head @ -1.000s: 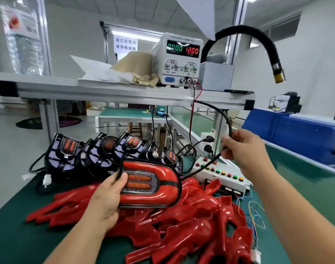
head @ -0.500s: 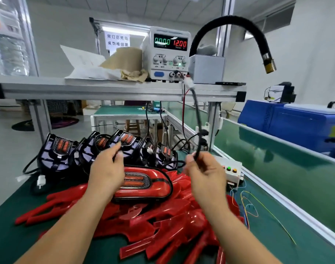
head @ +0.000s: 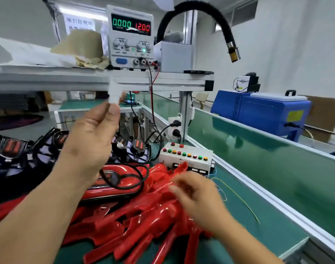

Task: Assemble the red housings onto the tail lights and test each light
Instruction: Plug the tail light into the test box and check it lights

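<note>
Pinched only at the left hand's (head: 92, 141) fingertips, the white connector (head: 114, 94) could slip, its black cable (head: 142, 176) tugging the tail light (head: 113, 192) off the red housings (head: 124, 225). The right hand's (head: 193, 193) grip is too blurred to tell.

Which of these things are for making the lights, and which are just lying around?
For the job:
red housings
assembled tail light
bare tail lights
white connector, pinched by the left hand
power supply
button box

Just lying about:
blue machine
black hose
brown paper
yellow wire
</note>
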Tool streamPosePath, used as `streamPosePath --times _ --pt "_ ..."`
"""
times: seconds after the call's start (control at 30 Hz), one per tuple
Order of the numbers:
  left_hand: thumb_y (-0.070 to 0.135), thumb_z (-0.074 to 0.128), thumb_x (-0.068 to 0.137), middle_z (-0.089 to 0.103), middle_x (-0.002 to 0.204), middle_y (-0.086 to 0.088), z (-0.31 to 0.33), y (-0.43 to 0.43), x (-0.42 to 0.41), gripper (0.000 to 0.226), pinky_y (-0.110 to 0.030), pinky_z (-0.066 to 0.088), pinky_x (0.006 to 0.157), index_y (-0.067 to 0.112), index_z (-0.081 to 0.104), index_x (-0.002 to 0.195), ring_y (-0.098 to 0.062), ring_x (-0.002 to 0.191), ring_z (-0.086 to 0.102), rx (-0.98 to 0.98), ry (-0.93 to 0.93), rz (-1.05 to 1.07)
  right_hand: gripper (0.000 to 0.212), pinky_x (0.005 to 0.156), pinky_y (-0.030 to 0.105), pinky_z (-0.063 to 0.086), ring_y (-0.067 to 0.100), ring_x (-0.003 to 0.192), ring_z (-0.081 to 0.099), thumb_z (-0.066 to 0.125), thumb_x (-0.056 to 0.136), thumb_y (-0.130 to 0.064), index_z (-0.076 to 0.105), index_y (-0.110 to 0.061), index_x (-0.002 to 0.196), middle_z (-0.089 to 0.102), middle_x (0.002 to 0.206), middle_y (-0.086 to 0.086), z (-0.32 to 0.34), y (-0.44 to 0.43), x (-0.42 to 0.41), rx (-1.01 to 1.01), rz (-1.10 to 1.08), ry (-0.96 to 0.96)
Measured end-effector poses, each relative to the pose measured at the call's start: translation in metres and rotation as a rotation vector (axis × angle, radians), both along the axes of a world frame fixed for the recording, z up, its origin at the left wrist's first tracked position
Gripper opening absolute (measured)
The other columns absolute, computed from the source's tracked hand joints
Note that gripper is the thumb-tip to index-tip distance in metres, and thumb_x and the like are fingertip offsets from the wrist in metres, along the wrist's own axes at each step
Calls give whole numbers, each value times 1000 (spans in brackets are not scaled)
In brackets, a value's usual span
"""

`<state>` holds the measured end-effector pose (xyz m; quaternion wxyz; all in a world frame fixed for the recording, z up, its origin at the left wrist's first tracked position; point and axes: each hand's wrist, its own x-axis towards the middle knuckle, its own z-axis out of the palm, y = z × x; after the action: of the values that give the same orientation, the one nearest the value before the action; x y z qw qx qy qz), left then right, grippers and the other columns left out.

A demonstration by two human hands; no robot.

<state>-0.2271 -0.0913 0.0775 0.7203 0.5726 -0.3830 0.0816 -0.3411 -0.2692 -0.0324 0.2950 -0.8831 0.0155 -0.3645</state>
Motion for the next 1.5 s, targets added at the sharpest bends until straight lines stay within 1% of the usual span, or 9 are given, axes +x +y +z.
streamPosePath --times 0.23,0.37,0.5,0.63,0.7,0.87,1.1,1.33,1.5 --pt "46 54 79 60 128 20 -39 3 35 54 -9 35 99 31 57 131 14 117 51 218 -2 134 69 93 26 47 -2 108 54 35 67 -8 38 -53 119 47 125 -29 -38 -85 -65 -236 17 569" --pt "35 59 89 66 107 32 -53 9 40 23 -11 39 96 55 64 100 16 109 56 265 26 184 68 91 19 46 -1 109 55 54 77 -8 34 -55 122 48 123 -28 -48 -96 -70 -226 54 488" --pt "27 60 94 68 103 15 -68 13 41 26 -37 43 106 41 66 115 -14 116 59 377 2 224 52 82 15 48 -3 94 60 80 64 4 68 -30 102 62 106 -14 -37 -111 -62 -308 -24 254" --pt "22 59 96 65 124 15 -72 7 39 37 -21 41 103 37 58 130 -3 121 55 444 38 155 8 66 23 49 14 68 62 83 74 -10 75 -8 76 69 77 1 -9 -119 -40 -236 -186 48" --pt "25 57 97 63 118 24 -70 4 38 42 -8 38 90 59 52 122 7 113 55 494 -15 120 22 58 32 43 25 60 55 76 78 -21 71 0 72 61 63 7 7 -117 -21 -181 -246 -1" --pt "34 54 96 61 94 38 -67 3 35 46 -5 35 79 79 47 95 22 90 50 628 -75 142 18 53 12 33 3 52 46 68 90 -22 68 -18 72 52 53 -17 42 -92 43 163 -98 -110" --pt "25 53 98 61 88 3 -81 15 46 29 -1 37 72 41 62 120 3 86 54 635 -151 305 19 64 24 45 13 69 48 58 97 -17 67 -30 86 56 76 2 77 -58 108 641 43 -421" --pt "41 46 98 60 121 33 -97 21 59 28 -13 38 98 60 56 117 11 119 51 682 -124 327 19 65 11 36 -2 67 46 51 98 -31 56 -24 81 52 72 -18 30 -12 136 309 318 -12" --pt "49 44 97 67 86 26 -97 23 66 21 -40 54 78 64 53 107 -3 79 64 728 -129 319 13 70 9 34 -4 75 46 56 97 -22 58 -17 85 49 78 -11 11 -3 138 32 331 99"
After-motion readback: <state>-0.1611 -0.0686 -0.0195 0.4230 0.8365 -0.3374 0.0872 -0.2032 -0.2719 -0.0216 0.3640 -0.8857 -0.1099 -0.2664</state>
